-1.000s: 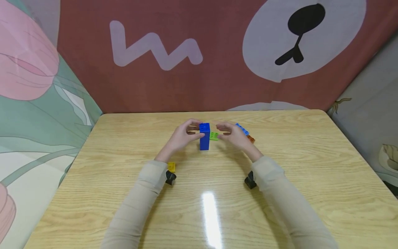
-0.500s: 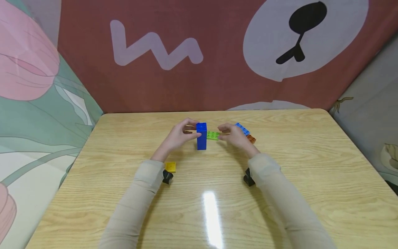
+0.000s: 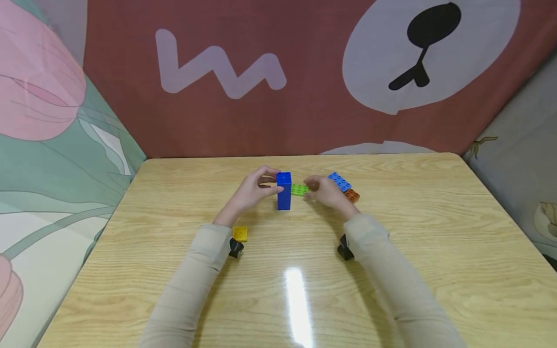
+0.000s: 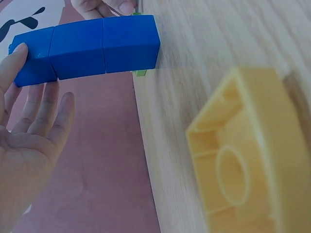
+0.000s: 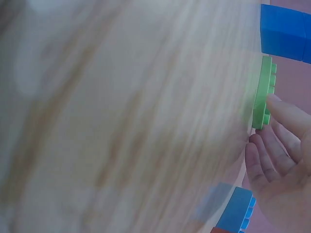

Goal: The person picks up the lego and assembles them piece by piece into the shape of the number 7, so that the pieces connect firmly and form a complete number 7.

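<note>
Three dark blue building bricks stacked into a tower (image 3: 284, 195) stand upright on the table. My left hand (image 3: 254, 189) pinches the tower's top brick, thumb on the near side and fingers behind; the left wrist view shows the seams between the blue bricks (image 4: 77, 51). Flat beside the tower's foot lies a light green brick (image 3: 299, 189), studs up. My right hand (image 3: 326, 192) has thumb and fingertips at its right end; in the right wrist view the thumb overlaps the studs of the green brick (image 5: 263, 97), with the fingers bent close around that end.
Behind my right hand a lighter blue brick (image 3: 339, 181) lies against an orange-brown brick (image 3: 352, 195). A yellow brick (image 3: 240, 234) lies hollow side up by my left wrist. The wooden table (image 3: 270, 290) ends at a red-brown printed backdrop (image 3: 304, 125).
The blue tower has shifted slightly left with my left hand, showing more of the green brick. My right hand's fingers have drawn closer together at the green brick's end.
</note>
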`<state>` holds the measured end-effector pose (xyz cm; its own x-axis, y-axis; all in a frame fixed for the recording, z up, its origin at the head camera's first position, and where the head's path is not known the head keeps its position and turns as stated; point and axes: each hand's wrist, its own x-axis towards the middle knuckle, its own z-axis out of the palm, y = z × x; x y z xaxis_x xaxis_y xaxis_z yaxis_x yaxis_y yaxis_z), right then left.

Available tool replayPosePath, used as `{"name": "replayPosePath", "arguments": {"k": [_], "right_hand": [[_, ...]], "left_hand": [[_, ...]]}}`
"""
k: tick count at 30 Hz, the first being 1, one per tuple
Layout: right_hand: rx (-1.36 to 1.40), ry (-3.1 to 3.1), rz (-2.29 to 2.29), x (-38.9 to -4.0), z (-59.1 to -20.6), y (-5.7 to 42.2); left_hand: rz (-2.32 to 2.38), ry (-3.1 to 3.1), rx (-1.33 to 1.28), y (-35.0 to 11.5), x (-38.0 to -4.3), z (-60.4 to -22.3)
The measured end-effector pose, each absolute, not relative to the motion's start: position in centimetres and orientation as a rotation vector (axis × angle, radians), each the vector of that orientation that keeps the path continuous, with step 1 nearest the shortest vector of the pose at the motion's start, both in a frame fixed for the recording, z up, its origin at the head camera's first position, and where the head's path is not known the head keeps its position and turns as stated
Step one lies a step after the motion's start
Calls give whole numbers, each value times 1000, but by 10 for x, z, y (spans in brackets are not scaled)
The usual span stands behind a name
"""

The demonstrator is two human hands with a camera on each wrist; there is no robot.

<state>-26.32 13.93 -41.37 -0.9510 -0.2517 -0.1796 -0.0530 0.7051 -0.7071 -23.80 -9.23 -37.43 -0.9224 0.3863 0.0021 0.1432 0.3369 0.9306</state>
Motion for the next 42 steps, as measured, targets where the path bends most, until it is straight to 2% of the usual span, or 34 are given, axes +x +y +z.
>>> {"name": "replayPosePath", "arguments": {"k": [12,21,42], "right_hand": [[-284,2714,-998,-262,-413,136],[-224,2677,-1153,-260,-410,144],[-215,2698,-1350,-253,-369,172]], "left_hand": [[1635,2394,453,-90,-237,-375],[1660,2365,467,-85,-236,-374],[1715,2420,470,-62,-234,-379]]}}
